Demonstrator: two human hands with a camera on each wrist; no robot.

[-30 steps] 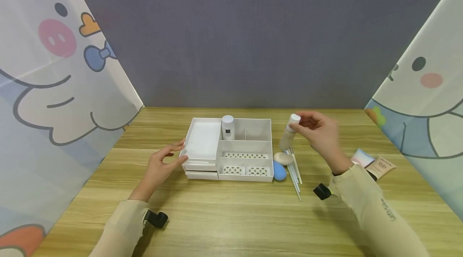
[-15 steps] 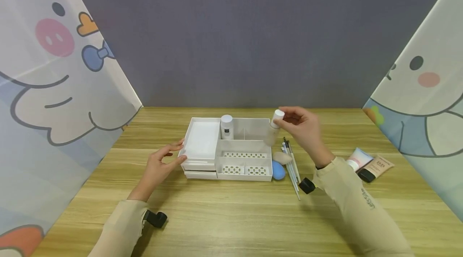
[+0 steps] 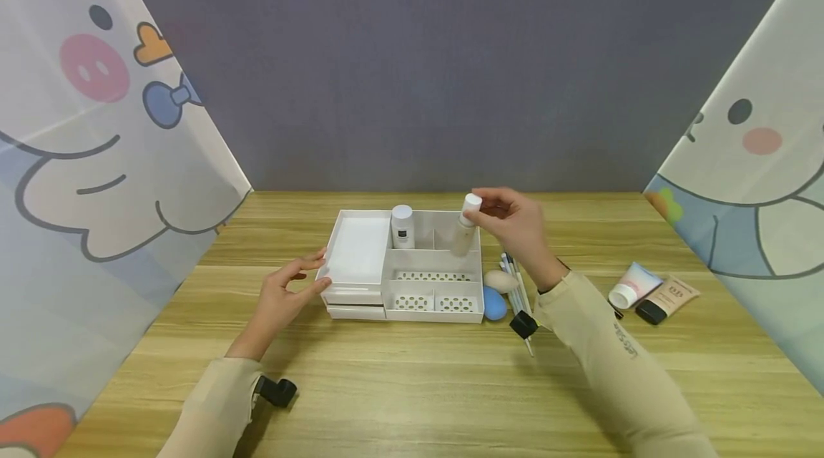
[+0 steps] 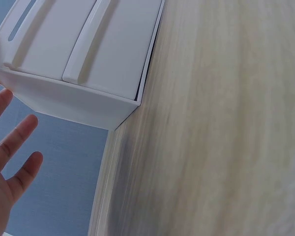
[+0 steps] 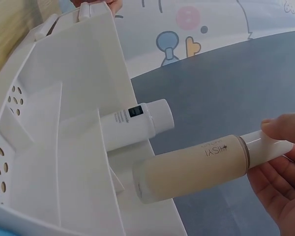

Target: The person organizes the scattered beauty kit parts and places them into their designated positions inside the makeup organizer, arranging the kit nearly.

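My right hand pinches the white cap of a foundation bottle, beige with a clear base. The bottle hangs nearly upright over the back right compartment of a white desktop organizer, its base at the compartment's opening in the right wrist view. A white bottle with a dark label stands in the back left compartment. My left hand rests against the organizer's left side beside its drawers, fingers spread and fairly straight, thumb at the front corner.
Right of the organizer lie a blue makeup sponge, a beige sponge and several makeup brushes, partly behind the right wrist camera. Farther right lie a white tube and a beige BB cream tube. A grey panel stands behind the table.
My right hand has carried the foundation bottle leftward, from beside the organizer to over its back right compartment. The left hand stays at the organizer's side.
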